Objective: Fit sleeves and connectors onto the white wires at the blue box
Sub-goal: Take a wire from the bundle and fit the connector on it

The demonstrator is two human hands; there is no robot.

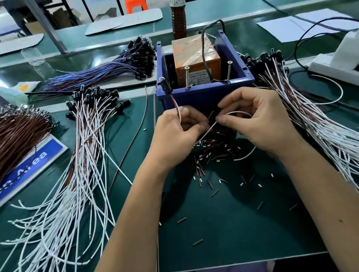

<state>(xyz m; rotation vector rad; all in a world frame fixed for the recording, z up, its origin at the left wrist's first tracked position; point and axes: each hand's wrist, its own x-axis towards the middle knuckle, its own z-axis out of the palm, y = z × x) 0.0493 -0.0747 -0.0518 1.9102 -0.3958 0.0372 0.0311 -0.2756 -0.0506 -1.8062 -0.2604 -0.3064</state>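
White wire [233,114] sits pinched between both my hands just at 6 o'clock of the blue box [205,94]. My left hand [178,133] grips the lead end, my right hand [258,119] pinches the loop, I'd guess so the tip stays steady for sleeving. Loose sleeves [209,155] lie scattered right underneath for grabbing. Wire bundles [85,167] fan out at 9 and 3 o'clock.

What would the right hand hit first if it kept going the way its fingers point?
The right hand points left, fingers pinching a white wire. Straight on, it would probably meet the left hand first, almost fingertip to fingertip; depth is unclear.
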